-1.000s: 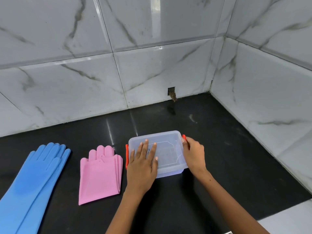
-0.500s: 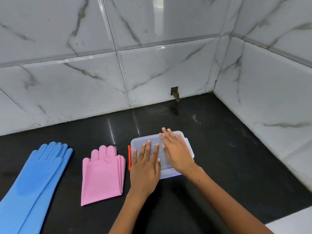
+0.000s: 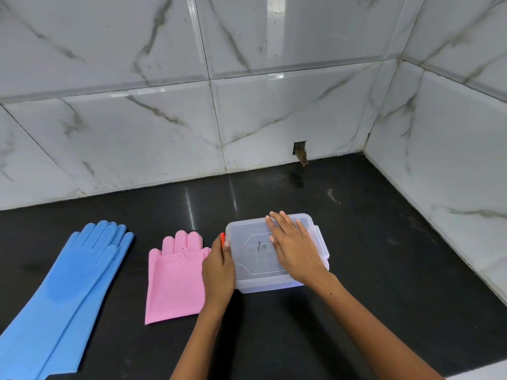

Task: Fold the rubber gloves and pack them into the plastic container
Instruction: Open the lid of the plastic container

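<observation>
Pressing the lid, thumb on the red clip

I see my right hand (image 3: 293, 246) lying flat, fingers straight, on the lid (image 3: 253, 249) of the clear plastic box (image 3: 263, 285), which sits at lower centre of the frame on the black counter (image 3: 384, 256). My left hand (image 3: 218, 270) is at the box's left end, thumb touching the red clip (image 3: 222, 238); whether its other fingers curl round the box wall I cannot tell. The lid is on, with a small dark mark near its middle. Just left of the box lie the pink gloves (image 3: 175, 278), stacked flat, fingers toward the wall, my left hand covering their right edge. Farther toward the lower left lie the blue gloves (image 3: 68, 292), long and unfolded, running off the bottom edge. Grey-veined tiles (image 3: 247, 119) fill the upper frame.
</observation>
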`<state>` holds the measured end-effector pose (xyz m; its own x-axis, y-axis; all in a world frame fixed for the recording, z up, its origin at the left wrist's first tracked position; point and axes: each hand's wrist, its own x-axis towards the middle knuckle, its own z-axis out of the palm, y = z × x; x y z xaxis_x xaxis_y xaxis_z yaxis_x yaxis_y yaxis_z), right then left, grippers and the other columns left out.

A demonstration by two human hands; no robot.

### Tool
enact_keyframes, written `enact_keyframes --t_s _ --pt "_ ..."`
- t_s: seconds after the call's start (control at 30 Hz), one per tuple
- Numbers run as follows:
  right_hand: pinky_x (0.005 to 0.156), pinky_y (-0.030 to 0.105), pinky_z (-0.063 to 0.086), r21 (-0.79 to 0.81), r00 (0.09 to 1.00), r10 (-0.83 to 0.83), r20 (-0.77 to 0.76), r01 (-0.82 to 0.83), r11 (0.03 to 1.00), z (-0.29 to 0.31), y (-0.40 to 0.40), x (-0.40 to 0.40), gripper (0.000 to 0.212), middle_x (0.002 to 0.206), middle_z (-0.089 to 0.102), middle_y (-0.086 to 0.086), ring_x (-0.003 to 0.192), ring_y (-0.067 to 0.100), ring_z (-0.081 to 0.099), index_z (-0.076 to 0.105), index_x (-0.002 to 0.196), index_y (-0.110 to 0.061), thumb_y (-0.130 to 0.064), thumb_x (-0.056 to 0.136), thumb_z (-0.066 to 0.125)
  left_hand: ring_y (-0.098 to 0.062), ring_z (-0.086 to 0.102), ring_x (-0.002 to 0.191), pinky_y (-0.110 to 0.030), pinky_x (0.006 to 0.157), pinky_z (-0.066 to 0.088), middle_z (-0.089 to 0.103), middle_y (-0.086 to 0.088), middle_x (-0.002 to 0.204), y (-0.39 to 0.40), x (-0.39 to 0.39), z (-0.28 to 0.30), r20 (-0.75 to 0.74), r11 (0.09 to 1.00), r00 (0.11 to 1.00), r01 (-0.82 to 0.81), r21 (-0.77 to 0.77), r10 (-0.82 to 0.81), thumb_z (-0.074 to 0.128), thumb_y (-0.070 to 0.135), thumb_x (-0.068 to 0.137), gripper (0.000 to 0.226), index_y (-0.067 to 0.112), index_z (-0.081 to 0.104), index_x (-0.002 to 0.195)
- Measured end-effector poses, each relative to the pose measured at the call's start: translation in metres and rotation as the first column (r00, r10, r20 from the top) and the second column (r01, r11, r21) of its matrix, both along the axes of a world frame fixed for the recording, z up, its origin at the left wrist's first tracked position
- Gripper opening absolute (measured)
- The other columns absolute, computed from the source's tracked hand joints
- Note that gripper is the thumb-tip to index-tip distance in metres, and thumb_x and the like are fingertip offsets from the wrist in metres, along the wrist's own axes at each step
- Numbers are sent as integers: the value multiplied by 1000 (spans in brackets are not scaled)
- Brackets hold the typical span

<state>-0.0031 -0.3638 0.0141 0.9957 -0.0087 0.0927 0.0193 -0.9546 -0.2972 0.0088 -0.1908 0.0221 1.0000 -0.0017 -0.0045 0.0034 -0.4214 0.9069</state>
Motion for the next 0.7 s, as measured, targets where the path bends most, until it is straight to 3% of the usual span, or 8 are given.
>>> enact_keyframes --t_s 0.23,0.27,0.33,0.4,0.47,0.53,0.6,0.7 --pt "114 28 -5 17 1000 5 -17 -5 1000 -1 6 2 49 159 13 -6 147 13 3 11 149 -24 -32 102 22 -18 64 89 -38 80 52 67 8 86 19 9 -6 -37 999 999 19 -42 -21 35 30 101 27 26 60 91" --pt "115 29 -5 16 1000 9 -23 -8 1000 -1 6 1 49 159 12 -6 146 13 3 11 149 -24 -32 102 21 -23 64 92 -42 84 52 69 2 90 26 10 -9 -46 999 998 44 -12 -45 34 29 101 30 22 62 92" --pt "114 28 -5 16 999 24 -26 -24 1000 0 6 1 49 159 12 -6 146 12 2 11 149 -24 -32 102 21 -24 55 118 -44 107 39 63 -3 122 40 12 -13 -30 988 992 122 100 -119 33 33 101 33 21 58 120" --pt "115 28 -4 32 999 40 -14 -39 999 2 6 1 48 158 13 -6 146 12 3 13 149 -25 -32 102 22 -8 29 139 -34 115 19 30 15 151 54 15 -10 -38 961 965 262 93 -260 40 55 92 59 35 24 146" --pt "116 30 -2 44 999 39 4 -39 998 3 8 2 49 158 14 -6 146 13 5 14 148 -25 -36 101 24 7 15 137 -28 111 15 12 32 148 64 22 -4 -100 898 893 440 -9 -439 60 73 68 100 50 -2 144" --pt "118 34 0 57 999 43 -14 -42 998 7 10 2 57 158 14 -5 146 14 5 14 148 -25 -48 98 27 16 2 135 -30 112 14 4 33 149 70 24 -2 -134 821 829 557 126 -543 78 71 40 135 56 -12 139" --pt "117 39 0 109 991 104 -87 -94 990 16 4 2 79 158 11 -4 145 16 3 13 148 -26 -68 85 36 -2 -5 141 -42 112 18 -1 22 151 70 23 -4 -118 775 851 516 364 -511 78 76 20 151 54 -13 139" --pt "116 45 -3 87 923 268 -275 -253 963 38 -8 2 112 157 1 -6 144 18 -6 4 147 -32 -81 61 57 -29 7 143 -60 110 22 2 3 154 64 15 -2 -115 785 893 439 437 -435 76 79 15 158 47 -14 141"
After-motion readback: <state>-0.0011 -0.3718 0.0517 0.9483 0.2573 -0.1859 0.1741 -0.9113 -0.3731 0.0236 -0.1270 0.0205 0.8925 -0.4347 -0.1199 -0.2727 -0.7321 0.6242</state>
